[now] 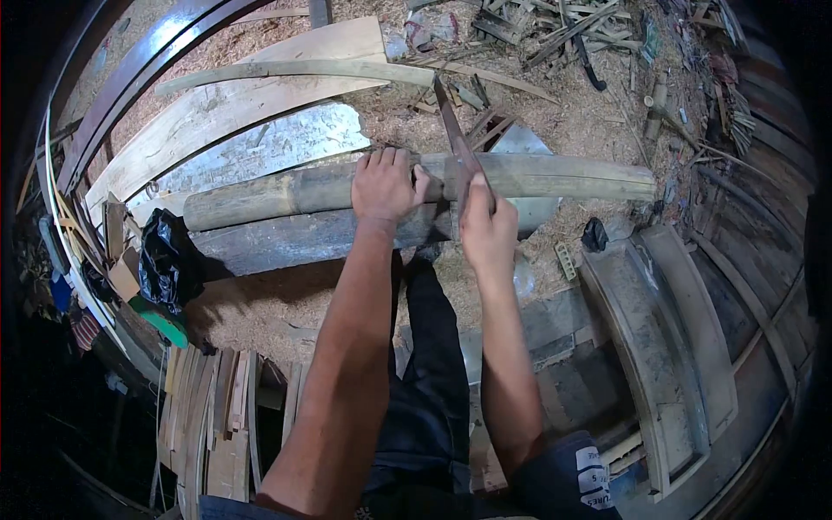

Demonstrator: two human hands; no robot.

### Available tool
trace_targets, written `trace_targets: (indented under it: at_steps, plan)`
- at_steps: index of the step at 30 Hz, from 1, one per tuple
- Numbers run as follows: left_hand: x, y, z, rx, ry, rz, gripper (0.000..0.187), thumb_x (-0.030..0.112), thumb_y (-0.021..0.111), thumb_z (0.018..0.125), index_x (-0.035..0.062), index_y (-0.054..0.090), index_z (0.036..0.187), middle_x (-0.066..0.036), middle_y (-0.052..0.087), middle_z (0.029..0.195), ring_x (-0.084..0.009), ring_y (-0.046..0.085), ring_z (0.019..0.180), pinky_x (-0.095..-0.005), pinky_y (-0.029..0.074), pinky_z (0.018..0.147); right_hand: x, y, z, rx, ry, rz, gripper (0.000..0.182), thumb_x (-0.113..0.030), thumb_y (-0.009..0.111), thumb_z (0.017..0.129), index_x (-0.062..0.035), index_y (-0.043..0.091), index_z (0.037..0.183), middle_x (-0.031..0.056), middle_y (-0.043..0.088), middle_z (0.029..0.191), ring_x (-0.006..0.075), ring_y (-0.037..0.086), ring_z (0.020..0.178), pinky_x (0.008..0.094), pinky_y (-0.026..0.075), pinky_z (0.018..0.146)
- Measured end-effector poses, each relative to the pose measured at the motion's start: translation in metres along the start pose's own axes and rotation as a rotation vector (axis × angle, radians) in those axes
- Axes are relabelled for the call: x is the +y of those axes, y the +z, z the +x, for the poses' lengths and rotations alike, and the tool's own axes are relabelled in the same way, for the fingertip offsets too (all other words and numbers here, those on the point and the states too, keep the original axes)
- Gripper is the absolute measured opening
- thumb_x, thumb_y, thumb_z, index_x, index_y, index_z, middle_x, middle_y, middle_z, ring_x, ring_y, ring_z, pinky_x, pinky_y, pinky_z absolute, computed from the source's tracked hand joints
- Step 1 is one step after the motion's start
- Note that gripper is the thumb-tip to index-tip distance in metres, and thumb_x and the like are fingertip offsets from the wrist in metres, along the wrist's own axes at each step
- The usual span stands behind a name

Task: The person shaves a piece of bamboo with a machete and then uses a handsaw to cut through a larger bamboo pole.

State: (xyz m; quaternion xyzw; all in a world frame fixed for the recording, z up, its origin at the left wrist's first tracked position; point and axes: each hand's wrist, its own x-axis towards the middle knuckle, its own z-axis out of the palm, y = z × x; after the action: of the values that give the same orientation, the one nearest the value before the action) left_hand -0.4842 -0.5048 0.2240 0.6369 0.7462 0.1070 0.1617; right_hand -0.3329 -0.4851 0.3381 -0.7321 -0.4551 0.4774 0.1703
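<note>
A long, thick bamboo pole (pixel 325 189) lies crosswise in front of me on a grey wooden beam (pixel 282 243). My left hand (pixel 386 184) rests over the top of the pole near its middle, fingers wrapped round it and the thumb pointing right. Just to the right, my right hand (pixel 488 221) is closed round the handle of a long dark blade (pixel 452 117). The blade points away from me and crosses over the pole. Whether its edge touches the pole, I cannot tell.
Pale boards (pixel 234 100) lie beyond the pole, with a curved strip across them. Scrap wood (pixel 589 26) is scattered on the shavings-covered ground. A black plastic bag (pixel 165 260) is at left, stacked slats (pixel 212 416) at lower left, a wooden frame (pixel 620 303) at right.
</note>
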Motion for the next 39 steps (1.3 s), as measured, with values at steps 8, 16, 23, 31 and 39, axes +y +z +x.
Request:
trace_targets:
  at_steps: [8,16,23,31,39]
  plan:
    - [0.002,-0.002,0.001,-0.003,-0.010,-0.005,0.032,0.030,0.057,0.084,0.0047,0.070,0.097,-0.014,0.070,0.093,-0.0322,0.067,0.091,-0.0436,0.049,0.089,0.039,-0.044,-0.127,0.015,0.010,0.187,0.044,-0.032,0.054,0.103,0.0004,0.057,0.073,0.0030,0.050,0.059,0.0138,0.048,0.055,0.0340,0.035,0.052]
    - [0.004,-0.005,0.000,-0.039,-0.025,0.014,0.033,0.031,0.057,0.086,0.0047,0.071,0.099,-0.014,0.071,0.094,-0.0323,0.067,0.092,-0.0434,0.049,0.088,0.056,0.002,-0.048,0.034,-0.094,0.118,0.038,-0.029,0.052,0.104,0.0004,0.061,0.081,0.0087,0.049,0.060,0.0166,0.048,0.057,0.0365,0.039,0.054]
    - [0.004,-0.002,-0.002,-0.019,-0.014,0.058,0.035,0.031,0.057,0.087,0.0049,0.072,0.103,-0.015,0.072,0.097,-0.0319,0.068,0.095,-0.0428,0.050,0.090,0.088,-0.024,-0.125,0.116,-0.166,0.168,0.041,-0.027,0.052,0.102,-0.0035,0.050,0.068,-0.0002,0.043,0.059,0.0100,0.041,0.055,0.0324,0.032,0.051]
    - [0.003,0.001,-0.004,-0.001,-0.003,0.057,0.032,0.031,0.057,0.087,0.0071,0.073,0.100,-0.016,0.073,0.095,-0.0336,0.069,0.091,-0.0434,0.051,0.089,0.114,0.007,-0.087,0.074,-0.163,0.384,0.047,-0.034,0.053,0.103,-0.0022,0.053,0.069,-0.0004,0.047,0.059,0.0111,0.044,0.055,0.0320,0.033,0.051]
    - [0.001,0.007,-0.012,0.109,0.019,0.042,0.034,0.032,0.057,0.087,0.0065,0.076,0.101,-0.017,0.073,0.093,-0.0355,0.070,0.090,-0.0463,0.053,0.087,0.056,-0.035,-0.033,-0.019,-0.431,0.865,0.045,-0.037,0.052,0.106,-0.0055,0.052,0.074,-0.0003,0.048,0.059,0.0075,0.045,0.052,0.0252,0.032,0.048]
